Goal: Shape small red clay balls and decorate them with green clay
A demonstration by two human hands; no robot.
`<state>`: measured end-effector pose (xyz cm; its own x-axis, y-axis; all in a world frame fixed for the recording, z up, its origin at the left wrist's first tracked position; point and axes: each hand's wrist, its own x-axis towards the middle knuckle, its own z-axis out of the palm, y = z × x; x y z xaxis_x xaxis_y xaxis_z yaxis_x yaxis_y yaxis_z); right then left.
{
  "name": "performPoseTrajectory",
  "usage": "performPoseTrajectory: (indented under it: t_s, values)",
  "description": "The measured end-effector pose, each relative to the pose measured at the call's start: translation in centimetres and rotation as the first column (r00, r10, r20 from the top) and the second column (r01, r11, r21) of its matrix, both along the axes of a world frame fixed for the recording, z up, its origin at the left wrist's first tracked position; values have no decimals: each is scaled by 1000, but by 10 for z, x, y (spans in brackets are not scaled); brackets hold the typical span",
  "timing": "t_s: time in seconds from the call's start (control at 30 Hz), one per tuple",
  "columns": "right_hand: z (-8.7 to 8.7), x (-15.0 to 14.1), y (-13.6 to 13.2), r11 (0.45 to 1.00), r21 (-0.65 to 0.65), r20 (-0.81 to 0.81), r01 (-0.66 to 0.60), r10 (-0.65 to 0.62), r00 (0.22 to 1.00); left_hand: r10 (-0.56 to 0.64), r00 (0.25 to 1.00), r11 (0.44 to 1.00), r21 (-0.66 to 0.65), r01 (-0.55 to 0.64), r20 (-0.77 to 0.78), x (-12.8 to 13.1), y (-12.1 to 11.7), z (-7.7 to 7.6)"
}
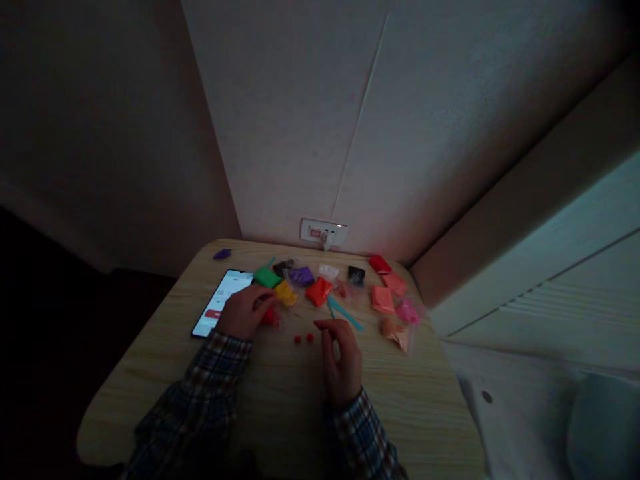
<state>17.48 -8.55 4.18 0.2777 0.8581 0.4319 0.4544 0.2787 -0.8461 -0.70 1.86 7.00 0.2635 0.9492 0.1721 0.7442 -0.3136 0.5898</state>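
Note:
My left hand (243, 313) is at the phone's right edge, its fingers closed at a small bag of red clay (271, 317), partly hidden by them. My right hand (343, 360) hovers over the middle of the table, thumb and forefinger bent together in a pinch; whatever may be between them is too small to make out. Just left of its fingertips lie two small red balls (310, 337), side by side on the wood. Beyond the left hand are a yellow clay packet (286, 293) and a green one (267, 277).
A lit phone (220, 303) showing a timer lies on the table (280, 413). Purple (301, 276), orange-red (319, 291) and black packets (357, 276) lie toward the wall, with blue plastic tools (345, 313). Pink and peach packets (383, 299) are at right. A wall socket (323, 232) holds a plug.

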Motion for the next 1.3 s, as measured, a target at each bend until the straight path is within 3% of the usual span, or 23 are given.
performPoseTrajectory:
  t_s: [0.17,0.27,0.43,0.73,1.0,1.07,1.1,1.17,1.23,1.3]
  values:
    - [-2,-2,-1,1000,5,-3,4,-4,1000,224,971,966,152,-211,-78,-7,20,-2]
    - [-2,-2,0,1000,12,-4,-5,5,1000,313,940,941,174,-289,-134,-5,30,-9]
    - [-3,-1,0,1000,23,-3,-6,6,1000,300,934,949,159,-272,-192,6,31,-18]
    - [-3,-1,-1,1000,17,-11,-17,17,1000,266,954,962,109,-252,-140,16,28,-15]
    - [-4,-1,-1,1000,-14,-40,-11,11,999,70,986,995,58,-80,153,5,13,1]
    - [-3,-3,-2,999,-28,-61,-24,22,998,-54,965,996,-55,71,256,-1,3,6]
    - [-3,-4,-3,999,-33,-73,-37,35,997,-126,940,976,-131,175,316,-3,-3,8]
    - [-3,-6,-3,996,-36,-94,-85,81,992,-232,846,864,-297,406,481,-2,-17,10]
    - [-4,-7,-4,990,-34,-109,-137,132,985,-267,807,781,-373,501,526,3,-29,9]
    - [-6,-6,-4,987,-35,-123,-160,154,980,-301,785,734,-394,554,542,10,-39,6]
